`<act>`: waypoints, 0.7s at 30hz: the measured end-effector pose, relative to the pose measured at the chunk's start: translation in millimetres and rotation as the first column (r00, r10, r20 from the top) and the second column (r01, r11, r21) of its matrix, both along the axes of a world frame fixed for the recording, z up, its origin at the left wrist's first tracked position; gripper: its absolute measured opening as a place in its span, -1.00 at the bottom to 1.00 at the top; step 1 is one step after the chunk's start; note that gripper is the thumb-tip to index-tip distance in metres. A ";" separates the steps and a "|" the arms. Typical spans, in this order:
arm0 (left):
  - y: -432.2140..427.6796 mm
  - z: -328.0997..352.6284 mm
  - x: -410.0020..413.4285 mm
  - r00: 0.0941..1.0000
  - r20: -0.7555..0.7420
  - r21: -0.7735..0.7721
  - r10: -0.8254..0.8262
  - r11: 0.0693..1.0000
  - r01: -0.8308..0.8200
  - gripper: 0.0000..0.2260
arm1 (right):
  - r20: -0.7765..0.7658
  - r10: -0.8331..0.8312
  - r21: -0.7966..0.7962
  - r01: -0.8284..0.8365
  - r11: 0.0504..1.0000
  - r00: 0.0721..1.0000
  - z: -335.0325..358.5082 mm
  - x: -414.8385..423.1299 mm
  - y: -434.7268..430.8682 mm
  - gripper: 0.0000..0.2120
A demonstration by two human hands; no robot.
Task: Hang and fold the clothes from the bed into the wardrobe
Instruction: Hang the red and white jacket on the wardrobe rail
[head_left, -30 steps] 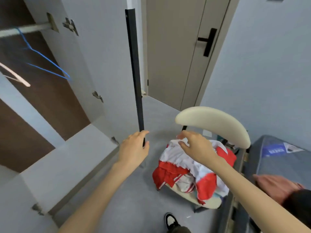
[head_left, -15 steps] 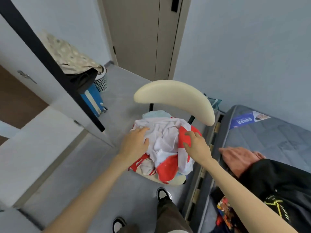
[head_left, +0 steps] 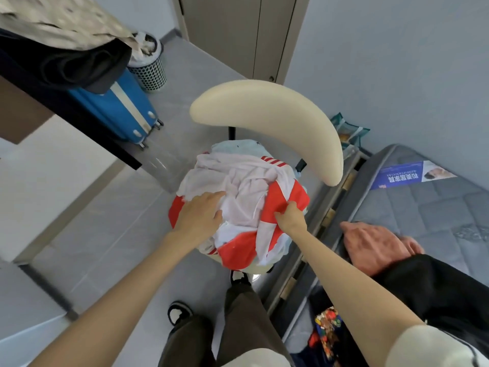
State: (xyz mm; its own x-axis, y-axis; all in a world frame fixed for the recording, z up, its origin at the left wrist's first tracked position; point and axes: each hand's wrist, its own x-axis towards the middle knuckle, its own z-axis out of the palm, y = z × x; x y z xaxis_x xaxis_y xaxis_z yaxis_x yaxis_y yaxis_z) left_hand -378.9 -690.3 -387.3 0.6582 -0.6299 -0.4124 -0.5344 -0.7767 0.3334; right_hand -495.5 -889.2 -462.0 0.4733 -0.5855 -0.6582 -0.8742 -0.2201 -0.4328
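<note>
Clothes (head_left: 246,186) under left hand (head_left: 201,213), right hand (head_left: 291,217) pinching

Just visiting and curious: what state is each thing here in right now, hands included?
red and white clothes, crumpled heap on the chair
left hand, open, resting flat on the heap
right hand, pinching the heap's red fabric
room door, shut
wardrobe door, open
blue suitcase, upright

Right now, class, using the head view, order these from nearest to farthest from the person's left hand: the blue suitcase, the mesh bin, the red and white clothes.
1. red and white clothes: on the chair, directly under the left hand.
2. blue suitcase: on the floor, off to the left.
3. mesh bin: farther back, beyond the suitcase.
</note>
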 end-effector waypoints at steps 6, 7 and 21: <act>13.9 13.0 -9.9 1.000 0.013 -0.004 0.018 1.000 -0.018 -0.56 | 0.132 0.018 -0.171 0.005 0.985 0.991 4.6 3.5 0.0 -0.74; 13.9 14.8 -11.2 1.000 0.005 0.003 0.011 1.000 -0.011 -0.55 | 0.104 0.001 -0.159 0.016 0.987 0.995 2.3 1.9 0.1 -0.64; 33.6 4.5 -30.5 0.999 0.038 -0.086 -0.004 0.996 0.008 -0.52 | 0.395 -0.085 -0.136 0.150 0.979 0.915 15.8 -5.6 24.3 -0.83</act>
